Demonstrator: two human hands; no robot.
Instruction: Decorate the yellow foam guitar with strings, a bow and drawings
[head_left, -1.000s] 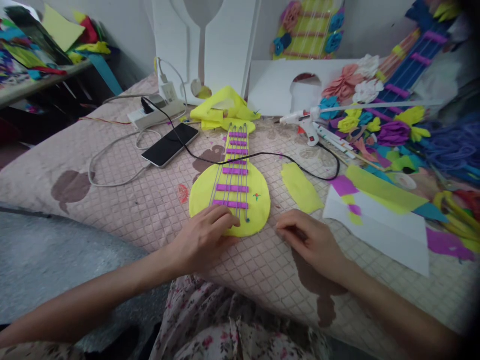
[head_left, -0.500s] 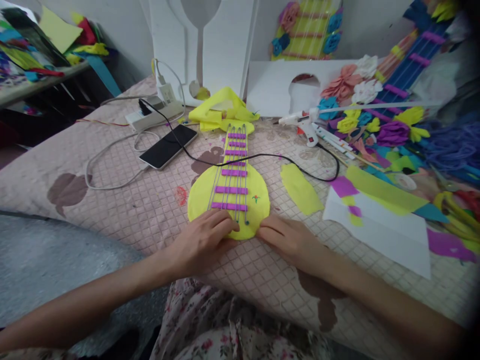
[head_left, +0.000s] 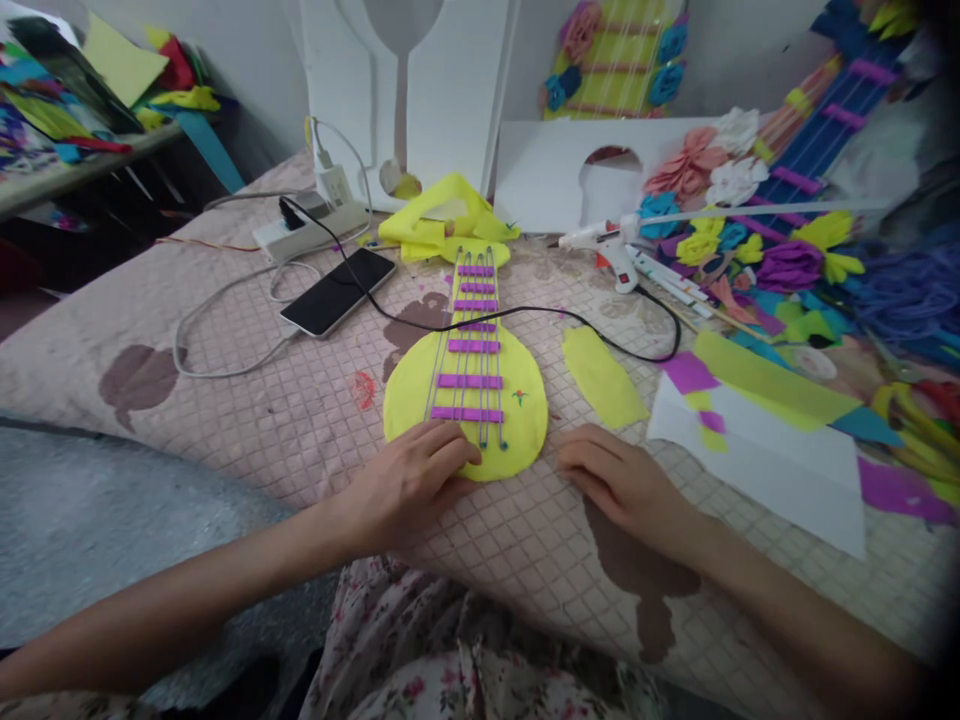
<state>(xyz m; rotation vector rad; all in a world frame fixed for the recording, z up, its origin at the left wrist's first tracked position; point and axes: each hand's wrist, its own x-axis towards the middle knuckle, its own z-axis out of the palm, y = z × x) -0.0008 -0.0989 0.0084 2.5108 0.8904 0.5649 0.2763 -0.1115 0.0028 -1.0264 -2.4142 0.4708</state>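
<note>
A small yellow paper guitar (head_left: 517,440) lies flat on the cloth before me, with purple crossbars and thin grey strings along its neck and body. My left hand (head_left: 420,470) is closed on its lower left edge, fingers on top; the thumb is partly hidden. My right hand (head_left: 626,485) rests on the cloth just right of the guitar, apart from it. Its fingers are curled together, with nothing visible in them. A black cord (head_left: 517,311) crosses over the guitar's neck. Crumpled yellow paper (head_left: 424,220) lies at the guitar's head.
A phone (head_left: 339,292) and a power strip (head_left: 300,230) lie at the left. To the right are a yellow paper piece (head_left: 600,375), a white sheet (head_left: 757,470), a glue gun (head_left: 611,250) and paper flowers (head_left: 735,180). White boards (head_left: 457,100) stand behind.
My right hand has left the guitar's lower right edge and moved to the right. The guitar has shifted slightly right, with my left hand still on it.
</note>
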